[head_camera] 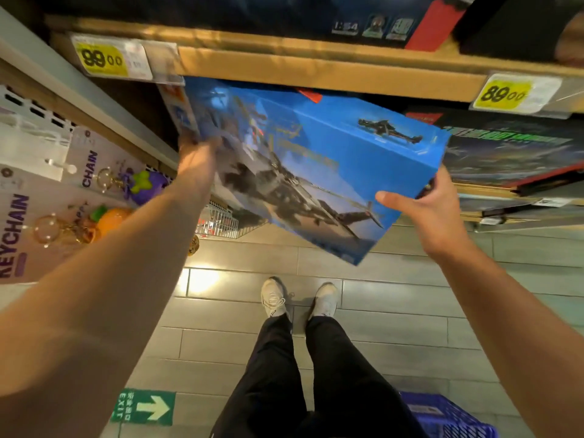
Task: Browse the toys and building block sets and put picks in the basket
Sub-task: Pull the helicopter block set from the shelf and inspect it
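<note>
Two bare hands are on one big blue cardboard box (316,165) with a grey helicopter printed across its front, clearly a building block set. The left hand (197,153) grips the box's far left end, fingers wrapped round the edge and mostly hidden behind it. The right hand (426,207) holds the lower right corner, thumb lying flat across the front face and the other fingers curled behind the side panel. The box is tilted, up in the air just below the light wooden shelf edge (316,67), not resting on anything I can make out.

Yellow price tags sit on that shelf edge: one reading 99.00 (101,60) at the left, one reading 89.00 (505,93) at the right. More boxed sets sit on the shelves behind, including a dark box with green lettering (505,150) just right of the blue one.

Off to the left hang white keychain cards (19,222) with a purple charm (145,184) and an orange charm (110,221). Down below there's grey tiled floor (395,298), a pair of white sneakers (273,300), black trousers, a green exit arrow sticker (143,406), and the blue plastic basket (448,415) on the floor at the lower right, well apart from the box.
</note>
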